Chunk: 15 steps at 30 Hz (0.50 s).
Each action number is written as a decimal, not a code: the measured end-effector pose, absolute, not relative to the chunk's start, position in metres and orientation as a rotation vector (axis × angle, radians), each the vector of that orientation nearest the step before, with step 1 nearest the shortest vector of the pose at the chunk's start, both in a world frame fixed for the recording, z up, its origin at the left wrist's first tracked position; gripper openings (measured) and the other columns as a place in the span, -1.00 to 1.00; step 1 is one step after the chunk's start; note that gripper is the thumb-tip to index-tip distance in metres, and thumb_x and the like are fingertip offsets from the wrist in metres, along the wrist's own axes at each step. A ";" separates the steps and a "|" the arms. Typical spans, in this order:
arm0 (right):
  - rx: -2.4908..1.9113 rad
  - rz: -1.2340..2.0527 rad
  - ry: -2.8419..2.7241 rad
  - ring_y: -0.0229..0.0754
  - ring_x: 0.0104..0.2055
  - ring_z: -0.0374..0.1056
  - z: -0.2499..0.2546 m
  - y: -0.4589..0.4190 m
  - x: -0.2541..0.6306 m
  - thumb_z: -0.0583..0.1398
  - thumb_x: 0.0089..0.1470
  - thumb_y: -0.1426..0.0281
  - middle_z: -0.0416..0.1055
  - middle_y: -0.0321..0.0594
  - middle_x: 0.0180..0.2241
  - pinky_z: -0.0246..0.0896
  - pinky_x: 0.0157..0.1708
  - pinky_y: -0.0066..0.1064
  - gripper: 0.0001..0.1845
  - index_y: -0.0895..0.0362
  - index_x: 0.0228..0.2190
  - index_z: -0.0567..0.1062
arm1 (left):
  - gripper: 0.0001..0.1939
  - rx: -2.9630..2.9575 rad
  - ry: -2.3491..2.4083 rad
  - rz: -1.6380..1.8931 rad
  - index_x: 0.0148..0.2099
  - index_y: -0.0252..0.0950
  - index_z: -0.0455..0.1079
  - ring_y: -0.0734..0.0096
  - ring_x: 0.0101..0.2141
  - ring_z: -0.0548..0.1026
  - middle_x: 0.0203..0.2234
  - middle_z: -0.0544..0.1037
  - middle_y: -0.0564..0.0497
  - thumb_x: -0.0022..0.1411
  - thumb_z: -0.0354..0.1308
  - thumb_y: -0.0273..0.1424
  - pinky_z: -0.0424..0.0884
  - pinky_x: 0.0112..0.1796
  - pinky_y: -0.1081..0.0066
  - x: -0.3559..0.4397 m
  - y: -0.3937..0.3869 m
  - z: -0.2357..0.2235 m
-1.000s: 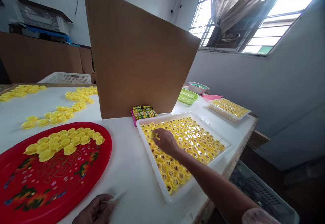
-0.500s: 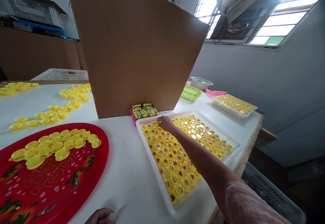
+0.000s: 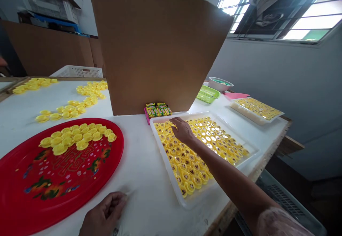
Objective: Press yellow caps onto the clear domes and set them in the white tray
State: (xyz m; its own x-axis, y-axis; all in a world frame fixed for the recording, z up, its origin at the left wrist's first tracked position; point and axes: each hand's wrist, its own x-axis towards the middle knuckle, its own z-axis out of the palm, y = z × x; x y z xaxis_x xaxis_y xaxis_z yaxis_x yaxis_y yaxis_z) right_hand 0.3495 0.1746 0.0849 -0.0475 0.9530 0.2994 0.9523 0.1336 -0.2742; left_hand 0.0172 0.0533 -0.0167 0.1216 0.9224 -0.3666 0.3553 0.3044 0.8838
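My right hand [image 3: 183, 131] reaches over the white tray [image 3: 171, 189], near its far left corner. Its thumb and fingers close around a small yellow plastic cup [image 3: 173, 124]. Rows of similar yellow cups with dark centres [image 3: 190, 186] fill much of the tray, partly hidden by my forearm. Low in the view, my left hand [image 3: 105, 213] is at the table's near side with fingers curled together; a faint clear bit shows at the fingertips, too blurred to name. Left of it lies a round red tray [image 3: 88, 189] bearing yellow hat-shaped pieces [image 3: 77, 138].
A pink basket [image 3: 147, 117] of small green-and-yellow boxes stands against a tall cardboard panel [image 3: 160, 50]. More yellow pieces [image 3: 71, 111] lie at the back left. On the right are a green basket [image 3: 208, 94], a bowl [image 3: 220, 83] and another filled tray [image 3: 258, 111].
The view has shifted, so the table things appear further right or higher. My left hand has come further into view. My right hand stays at the tray's far left corner, its fingers now more visible.
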 end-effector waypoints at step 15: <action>-1.151 0.526 -2.535 -0.12 -0.08 0.29 0.005 -0.001 0.181 0.14 0.08 0.54 0.41 -0.06 -0.12 0.22 -0.08 -0.32 -0.77 0.17 -0.20 0.49 | -0.75 1.613 1.504 0.692 -0.31 -0.26 0.41 0.32 -0.44 0.49 -0.53 0.51 0.01 0.12 0.05 -0.19 0.36 -0.39 0.44 0.008 0.051 0.006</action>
State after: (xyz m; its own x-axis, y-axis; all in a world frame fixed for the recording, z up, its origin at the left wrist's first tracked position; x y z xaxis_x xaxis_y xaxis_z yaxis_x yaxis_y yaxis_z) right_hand 0.1812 -0.0009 0.0051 -0.6304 0.7663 0.1240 0.6536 0.6101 -0.4478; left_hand 0.0078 0.0512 0.0059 0.1411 0.9814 -0.1303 0.5397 0.0341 0.8411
